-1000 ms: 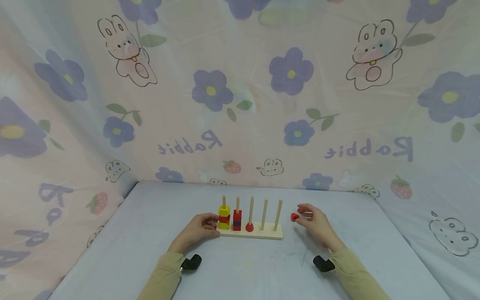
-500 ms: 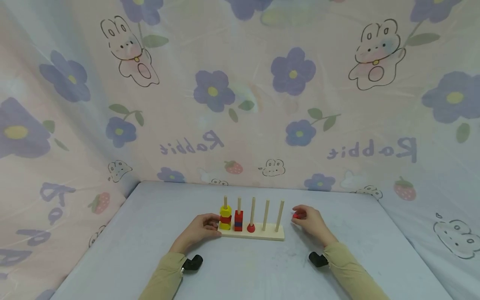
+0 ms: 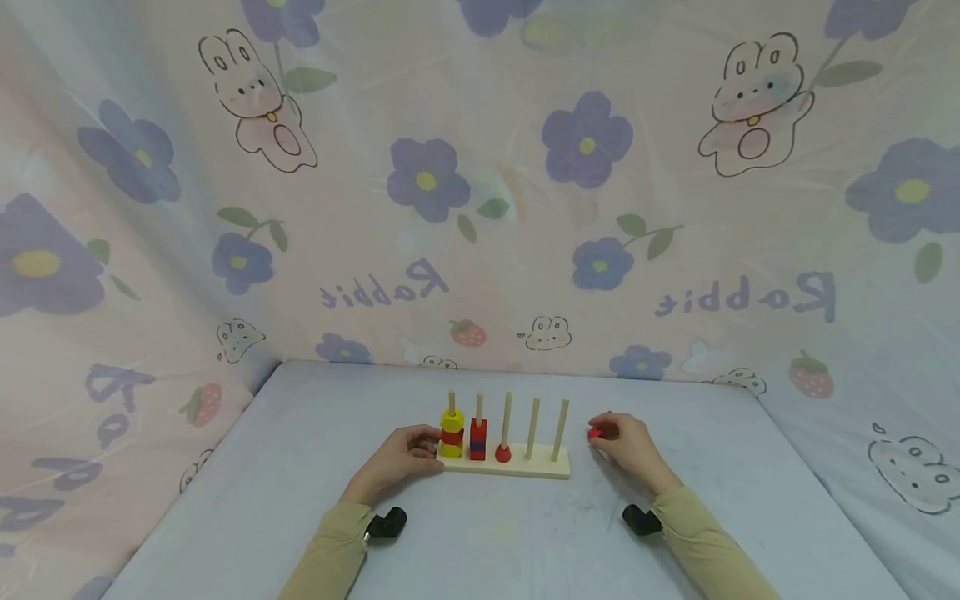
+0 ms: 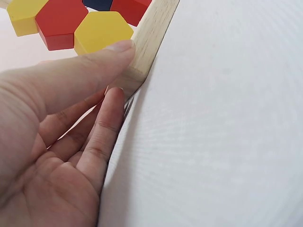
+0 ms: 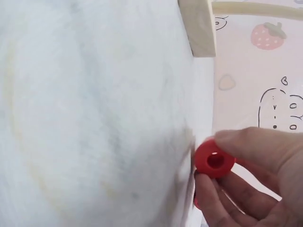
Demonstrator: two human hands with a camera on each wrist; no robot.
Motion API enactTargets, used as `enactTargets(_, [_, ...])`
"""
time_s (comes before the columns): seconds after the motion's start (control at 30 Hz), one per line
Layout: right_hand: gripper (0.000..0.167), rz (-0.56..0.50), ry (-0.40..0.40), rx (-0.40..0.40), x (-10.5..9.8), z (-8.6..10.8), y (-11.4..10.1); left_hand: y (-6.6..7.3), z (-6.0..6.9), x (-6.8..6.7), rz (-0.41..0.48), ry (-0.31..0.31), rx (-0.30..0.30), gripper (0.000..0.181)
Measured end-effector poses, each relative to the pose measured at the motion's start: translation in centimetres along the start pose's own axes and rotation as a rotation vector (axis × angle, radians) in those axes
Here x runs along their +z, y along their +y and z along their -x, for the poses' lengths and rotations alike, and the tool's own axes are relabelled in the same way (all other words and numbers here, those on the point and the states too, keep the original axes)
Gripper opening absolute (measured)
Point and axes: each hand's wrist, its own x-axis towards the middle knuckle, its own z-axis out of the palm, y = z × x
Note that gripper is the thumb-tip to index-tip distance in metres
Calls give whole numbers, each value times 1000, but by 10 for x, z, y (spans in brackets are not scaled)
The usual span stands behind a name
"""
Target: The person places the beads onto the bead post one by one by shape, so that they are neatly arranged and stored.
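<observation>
Right hand [image 3: 632, 447] pinches red bead [image 5: 203, 163] between narrow-set fingers, right of wooden peg stand [image 3: 517, 469]; left hand [image 3: 394, 458] grips stand's left end. Rounded bead might slip from fingertip hold; stand might skid if left grip loosens.

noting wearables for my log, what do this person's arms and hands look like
The left hand and right hand wear no gloves. A plain tan sleeve covers each forearm, with a small black device jutting out by each cuff.

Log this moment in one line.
left hand: holds peg rack end; right hand: pinches red bead, off rack; two rightmost pegs: bare
</observation>
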Motion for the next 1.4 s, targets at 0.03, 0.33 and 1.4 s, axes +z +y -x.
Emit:
enactTargets(0.03, [26,-9,3,-1,-1,1,0,0,0,0,0,0,4,51])
enactTargets(0.33, [31,-229,143,-85,-20,2,-42,-1,0,-1,-17,-5,8,50])
enactTargets(1.4, [28,-507,202,-474,32,3,-184,-1,0,-2,-6,-11,-8,50])
